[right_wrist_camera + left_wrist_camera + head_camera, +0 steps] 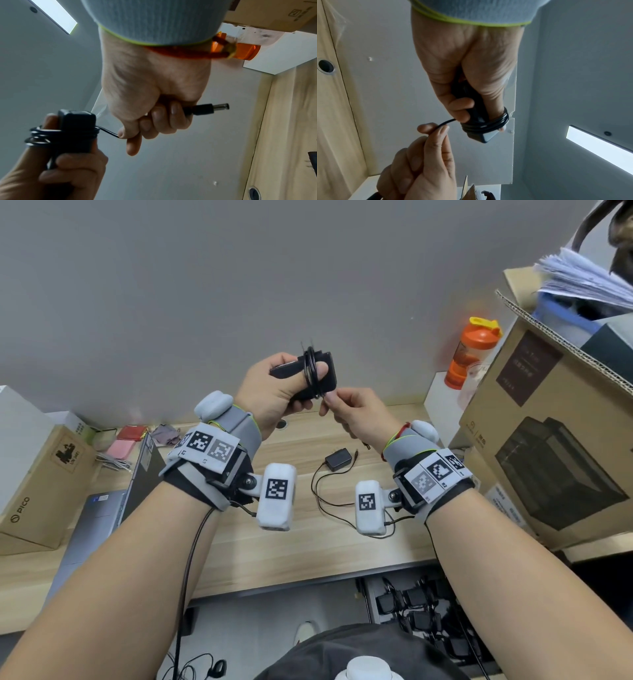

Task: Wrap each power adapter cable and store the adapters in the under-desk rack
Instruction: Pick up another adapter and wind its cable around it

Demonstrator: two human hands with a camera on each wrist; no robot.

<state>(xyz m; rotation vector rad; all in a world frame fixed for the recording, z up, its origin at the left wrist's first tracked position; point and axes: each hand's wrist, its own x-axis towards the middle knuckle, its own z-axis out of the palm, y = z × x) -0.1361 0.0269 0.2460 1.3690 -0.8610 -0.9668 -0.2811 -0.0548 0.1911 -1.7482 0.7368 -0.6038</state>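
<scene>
My left hand (274,392) grips a black power adapter (325,371) held up in front of the wall, its thumb caught under several turns of thin black cable (311,368) wound round the body. My right hand (352,412) holds the free end of that cable, pinching it close to the adapter (75,129). The barrel plug (211,108) sticks out of the right fist. In the left wrist view the coils (488,124) sit near the adapter's end. A second adapter (338,459) lies on the desk with its cable (322,498) loose. Under the desk, a rack (414,607) holds several wrapped adapters.
A wooden desk (308,549) carries a laptop (102,518) on the left, cardboard boxes (548,440) on the right and a brown box (41,484) far left. An orange bottle (469,350) stands on a white box at the back right.
</scene>
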